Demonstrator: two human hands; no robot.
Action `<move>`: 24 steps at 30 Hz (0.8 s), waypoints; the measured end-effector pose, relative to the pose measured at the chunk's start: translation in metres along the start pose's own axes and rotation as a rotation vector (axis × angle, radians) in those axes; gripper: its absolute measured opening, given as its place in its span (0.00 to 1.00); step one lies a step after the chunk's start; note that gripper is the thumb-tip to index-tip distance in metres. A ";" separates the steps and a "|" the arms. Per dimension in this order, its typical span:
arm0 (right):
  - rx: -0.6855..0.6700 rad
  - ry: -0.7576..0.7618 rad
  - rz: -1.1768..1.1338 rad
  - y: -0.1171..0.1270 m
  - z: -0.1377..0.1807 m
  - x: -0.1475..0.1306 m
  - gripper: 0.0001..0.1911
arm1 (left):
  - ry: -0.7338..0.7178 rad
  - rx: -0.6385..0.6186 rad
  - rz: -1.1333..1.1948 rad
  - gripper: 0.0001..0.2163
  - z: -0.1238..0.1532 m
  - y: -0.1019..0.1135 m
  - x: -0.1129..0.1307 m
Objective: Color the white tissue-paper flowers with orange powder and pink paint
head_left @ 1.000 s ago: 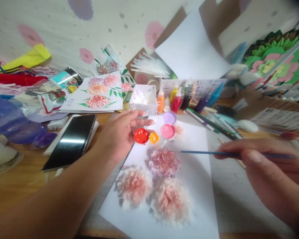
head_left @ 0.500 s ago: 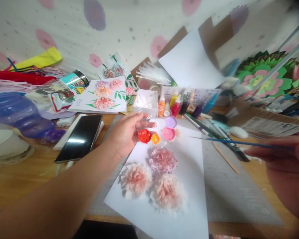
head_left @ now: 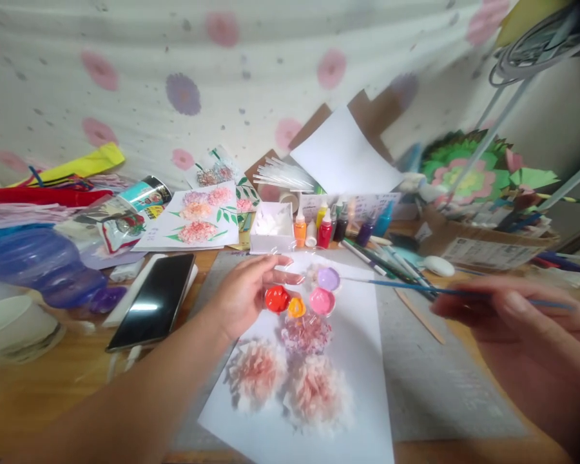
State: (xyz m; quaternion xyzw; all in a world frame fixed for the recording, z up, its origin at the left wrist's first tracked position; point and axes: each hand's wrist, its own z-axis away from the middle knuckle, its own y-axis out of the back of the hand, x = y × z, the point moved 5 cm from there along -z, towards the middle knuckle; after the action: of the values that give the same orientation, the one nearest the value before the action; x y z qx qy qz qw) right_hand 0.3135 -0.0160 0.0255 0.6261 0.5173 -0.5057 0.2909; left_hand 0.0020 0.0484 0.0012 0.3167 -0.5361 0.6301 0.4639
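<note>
My left hand (head_left: pixel 244 293) grips the left edge of a clear plastic paint palette (head_left: pixel 302 295) holding red, orange, pink and lilac paint. The palette hovers over a white sheet (head_left: pixel 362 361) that carries three fluffy pink paper flowers (head_left: pixel 290 370). My right hand (head_left: pixel 522 335) pinches a thin blue-handled paintbrush (head_left: pixel 406 285), its tip pointing left toward the lilac well. The brush tip is close to the palette's right side; I cannot tell whether it touches.
A black phone (head_left: pixel 152 308) lies left of my arm. Behind the sheet stand a white box (head_left: pixel 272 229), small paint bottles (head_left: pixel 325 229) and markers (head_left: pixel 386 261). A finished flower picture (head_left: pixel 196 219), blue plastic (head_left: pixel 33 264) and a white bowl (head_left: pixel 14 328) crowd the left; paper flowers (head_left: pixel 464 177) fill the back right.
The view has tilted up and pulled back. My right hand brought the brush from over the sheet out to the right, then back toward the lilac paint. The left hand kept its hold on the palette.
</note>
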 end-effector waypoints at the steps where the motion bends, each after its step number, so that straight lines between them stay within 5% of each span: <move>1: -0.011 -0.012 -0.012 -0.002 0.000 0.002 0.09 | 0.000 -0.001 0.002 0.07 0.000 0.000 0.000; 13: -0.027 -0.065 0.026 -0.023 -0.007 0.007 0.10 | 0.068 0.038 -0.027 0.08 0.002 -0.004 0.002; 24: -0.031 -0.003 0.107 -0.014 -0.006 -0.005 0.06 | 0.051 0.035 -0.030 0.08 0.001 0.001 0.003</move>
State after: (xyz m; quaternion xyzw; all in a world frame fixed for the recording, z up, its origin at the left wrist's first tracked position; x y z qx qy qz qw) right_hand 0.3025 -0.0077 0.0341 0.6474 0.4905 -0.4824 0.3279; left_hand -0.0002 0.0487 0.0038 0.3167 -0.5081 0.6404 0.4810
